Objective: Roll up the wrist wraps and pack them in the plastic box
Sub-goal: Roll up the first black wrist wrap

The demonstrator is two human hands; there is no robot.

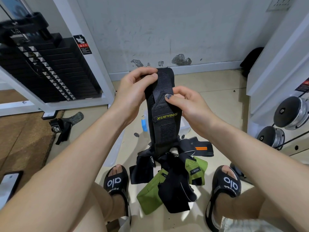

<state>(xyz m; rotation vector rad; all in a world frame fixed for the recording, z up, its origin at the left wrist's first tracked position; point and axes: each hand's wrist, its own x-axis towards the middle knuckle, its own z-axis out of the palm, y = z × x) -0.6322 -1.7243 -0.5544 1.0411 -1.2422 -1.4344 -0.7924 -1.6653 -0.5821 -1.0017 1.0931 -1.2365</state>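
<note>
Head view: the person sits over a tiled floor [217, 101] and holds one black wrist wrap [163, 104], labelled XUEYING, lifted in front of the body. The left hand [133, 87] pinches the wrap's upper end, thumb on the near face and fingers curled behind. The right hand [185, 104] pinches the wrap's right edge lower down, thumb pressed on the fabric near the triangular stitching. This two-point grip keeps the upper length taut and flat, which appears intended to prepare that end for rolling. The lower part hangs down with its hook-and-loop strip facing the camera; its tail reaches the pile below.

The remaining wraps [172, 180], black and green, lie loose in a heap on the floor between the two sandalled feet. One black wrap with orange stripes [200, 148] lies at the heap's far right side. The plastic box [184, 127] stands on the floor beyond the heap, mostly hidden behind the held wrap and right hand; its contents cannot be determined. No rolled wrap is visible, so the task appears to be at an early stage.
</note>
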